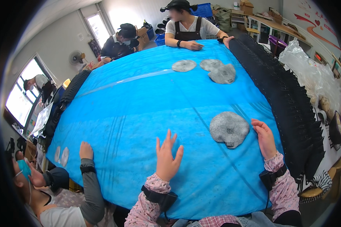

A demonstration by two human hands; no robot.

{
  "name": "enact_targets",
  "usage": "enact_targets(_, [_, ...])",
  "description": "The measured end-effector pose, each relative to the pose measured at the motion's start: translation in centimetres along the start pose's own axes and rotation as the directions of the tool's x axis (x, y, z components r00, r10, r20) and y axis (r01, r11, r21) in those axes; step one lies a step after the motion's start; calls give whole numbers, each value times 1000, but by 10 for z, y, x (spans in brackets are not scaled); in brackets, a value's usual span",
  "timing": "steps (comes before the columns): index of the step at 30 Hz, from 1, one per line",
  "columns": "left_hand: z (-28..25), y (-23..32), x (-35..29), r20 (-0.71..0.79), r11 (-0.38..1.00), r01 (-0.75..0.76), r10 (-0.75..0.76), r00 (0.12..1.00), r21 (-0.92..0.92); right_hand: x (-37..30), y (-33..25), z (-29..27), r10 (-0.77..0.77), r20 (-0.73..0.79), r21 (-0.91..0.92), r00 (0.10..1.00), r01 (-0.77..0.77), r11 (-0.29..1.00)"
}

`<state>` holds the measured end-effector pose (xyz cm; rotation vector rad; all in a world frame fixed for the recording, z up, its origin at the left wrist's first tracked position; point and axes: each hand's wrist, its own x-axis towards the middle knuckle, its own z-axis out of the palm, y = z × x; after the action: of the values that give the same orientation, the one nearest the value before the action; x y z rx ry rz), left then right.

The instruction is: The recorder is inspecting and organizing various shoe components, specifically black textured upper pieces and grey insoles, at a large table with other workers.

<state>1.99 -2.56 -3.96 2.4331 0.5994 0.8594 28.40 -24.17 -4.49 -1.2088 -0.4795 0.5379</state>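
Observation:
My left hand (168,157) hovers over or rests on the blue sheet (140,151), fingers spread, with nothing in it. To its right, my right hand (265,139) is beside a flat, roundish grey fuzzy piece (229,129). Its fingers are stretched out and slightly bent, holding nothing; a small gap seems to separate them from the piece. That grey piece has a darker patch in its middle and a notched near edge. Farther off lie similar grey pieces: one alone (184,66), and two overlapping, the nearer (222,74) partly covering the farther (210,64).
Black, ruffled material (280,102) lines the table's right edge, with another black bundle (75,86) at the far left. People are at the far edge, on the left and close by at lower left. Two small pale ovals (64,156) lie near that closest person. Clear plastic bags (305,72) stand right.

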Motion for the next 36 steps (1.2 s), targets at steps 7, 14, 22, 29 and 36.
enact_targets(7, [-8,1,-1,38,988,41,-47,998,152,-2,-1,0,-6,-2,-7,1000,6,1000])
enact_targets(14, [-5,2,0,-39,997,64,-65,997,-34,-1,2,-2,-19,-1,-42,1000,19,999])
enact_targets(22, [0,-7,-4,44,996,93,-93,995,8,2,5,-4,-26,24,-6,999,26,1000])
enact_targets(29, [1,-9,-4,45,995,99,-98,994,-19,2,4,-4,-28,23,-23,999,29,999])
enact_targets(36, [-2,-10,-4,70,995,102,-100,992,-14,0,4,-3,-29,11,-27,1000,29,999])
